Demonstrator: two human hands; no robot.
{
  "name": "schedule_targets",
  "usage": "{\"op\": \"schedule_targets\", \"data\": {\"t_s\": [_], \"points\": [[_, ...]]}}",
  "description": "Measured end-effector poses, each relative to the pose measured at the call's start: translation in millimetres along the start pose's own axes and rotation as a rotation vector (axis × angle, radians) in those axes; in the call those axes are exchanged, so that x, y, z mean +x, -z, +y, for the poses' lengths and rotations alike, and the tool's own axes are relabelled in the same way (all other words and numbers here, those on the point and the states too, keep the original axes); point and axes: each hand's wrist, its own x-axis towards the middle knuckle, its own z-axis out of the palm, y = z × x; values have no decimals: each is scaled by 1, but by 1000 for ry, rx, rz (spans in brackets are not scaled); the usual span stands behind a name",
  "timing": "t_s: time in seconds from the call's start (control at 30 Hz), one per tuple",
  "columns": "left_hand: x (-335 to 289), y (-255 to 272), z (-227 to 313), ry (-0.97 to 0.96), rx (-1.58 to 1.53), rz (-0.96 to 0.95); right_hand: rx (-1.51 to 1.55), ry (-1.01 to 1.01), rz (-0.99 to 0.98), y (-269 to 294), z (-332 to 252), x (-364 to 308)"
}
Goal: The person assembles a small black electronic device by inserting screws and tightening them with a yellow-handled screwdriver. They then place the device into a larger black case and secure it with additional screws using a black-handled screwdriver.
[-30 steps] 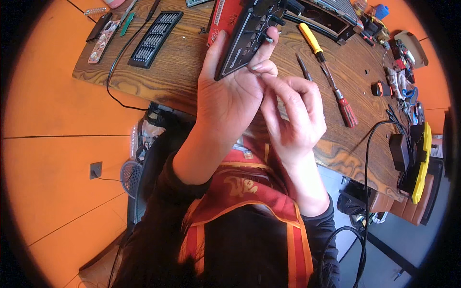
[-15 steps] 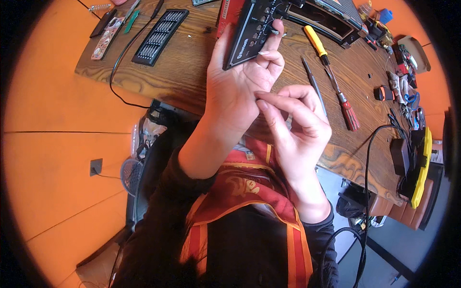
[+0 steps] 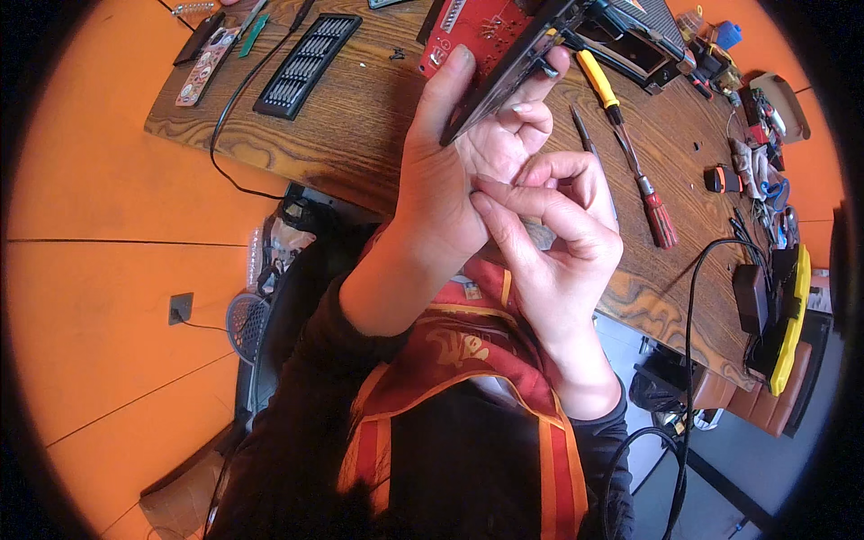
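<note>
My left hand (image 3: 443,184) grips a black control panel (image 3: 513,79) by its lower end, the thumb on one side and the fingers on the other. A red circuit board (image 3: 486,38) is attached behind the panel, which stands tilted and nearly edge-on. The thumb tip lies against the red board. My right hand (image 3: 569,238) has thumb and forefinger pinched together at the heel of the left palm; whatever is between these tips, if anything, is too small to make out. A red-handled screwdriver (image 3: 657,211) and a pointed slim tool (image 3: 589,148) lie just beyond my right hand.
On the wooden table (image 3: 378,108), a black bit case (image 3: 309,65) lies at the left near a cable. A black box-shaped housing (image 3: 639,45) with an open front stands at the far right, near a yellow-handled tool (image 3: 596,76). Assorted tools and cables crowd the right edge.
My left hand has turned the panel, so its black face points away and more of the red board shows. My right hand stays pinched at the left palm.
</note>
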Motion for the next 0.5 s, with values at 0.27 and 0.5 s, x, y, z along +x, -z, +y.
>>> {"op": "schedule_targets", "data": {"t_s": [0.27,0.5], "points": [[-3,-1,-4,35,-4,36,-117,101,75,-6,-2,1],[-2,0,2,95,-49,-165,-149,124,58,-5,-2,0]]}}
